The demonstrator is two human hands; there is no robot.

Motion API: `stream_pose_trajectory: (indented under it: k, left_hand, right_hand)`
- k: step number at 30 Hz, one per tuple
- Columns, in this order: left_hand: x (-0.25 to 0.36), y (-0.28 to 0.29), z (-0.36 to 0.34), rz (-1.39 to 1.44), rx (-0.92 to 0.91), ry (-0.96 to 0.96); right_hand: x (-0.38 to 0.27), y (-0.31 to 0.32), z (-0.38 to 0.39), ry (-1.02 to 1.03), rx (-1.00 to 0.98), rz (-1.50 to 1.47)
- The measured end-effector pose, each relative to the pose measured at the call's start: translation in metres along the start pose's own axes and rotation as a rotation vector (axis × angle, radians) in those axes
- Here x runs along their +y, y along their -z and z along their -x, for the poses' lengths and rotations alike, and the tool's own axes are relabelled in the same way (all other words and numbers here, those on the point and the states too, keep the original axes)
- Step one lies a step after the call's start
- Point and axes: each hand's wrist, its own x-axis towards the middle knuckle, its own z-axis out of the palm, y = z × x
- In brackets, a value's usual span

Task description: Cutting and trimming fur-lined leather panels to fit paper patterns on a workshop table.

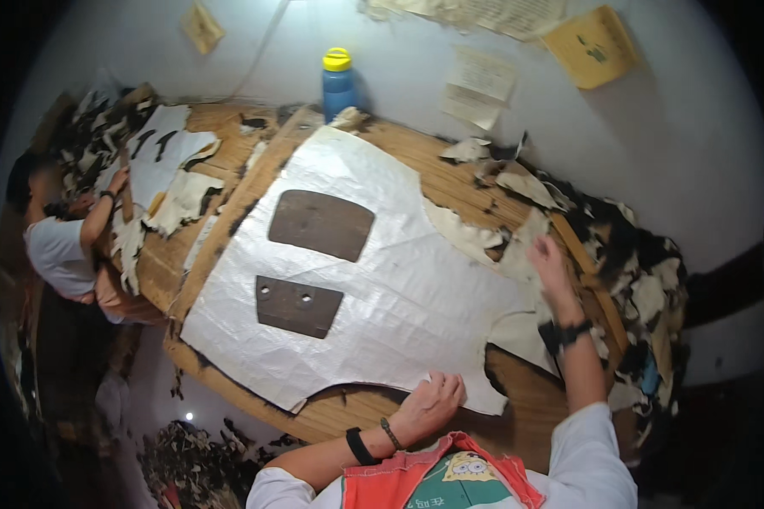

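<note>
A large, pale, silvery hide [399, 314] lies flat before me, its outline curved and cut in. Two dark brown template pieces rest on it: a rounded one [323, 225] and a smaller one with two holes [299, 307]. At the hide's near edge, my left hand [431, 405] is closed with curled fingers; what they may hold is hidden. My right hand [552, 267] is raised near the hide's right side, beside pale offcuts [526, 335]. Its fingers are blurred, so their grip cannot be made out.
A blue bottle with a yellow lid [338, 85] stands by the wall. Furry scraps [620, 246] are heaped at the right, with more [199, 462] on the floor. A wooden strip [238, 204] crosses the table. At the left, another person [68, 246] works on a pale hide [165, 140].
</note>
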Motion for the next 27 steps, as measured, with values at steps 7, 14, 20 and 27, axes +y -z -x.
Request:
stream_pose_trajectory:
  k: [7, 14, 20, 27]
  left_hand:
    - [0.021, -0.015, -0.014, -0.160, 0.096, -0.161]
    - [0.004, -0.023, -0.032, 0.491, 0.126, 0.115]
    - [-0.019, -0.023, -0.017, 0.815, 0.285, 0.378]
    - [-0.034, 0.002, 0.001, 1.312, 0.405, 0.657]
  right_hand:
    - [0.063, 0.068, 0.213, -0.221, 0.305, 0.949]
    - [0.052, 0.088, 0.177, -0.264, 0.001, 0.660]
    - [0.030, 0.068, 0.227, 0.028, -0.202, 0.859]
    - [-0.036, 0.098, 0.155, 0.356, 0.194, 1.164]
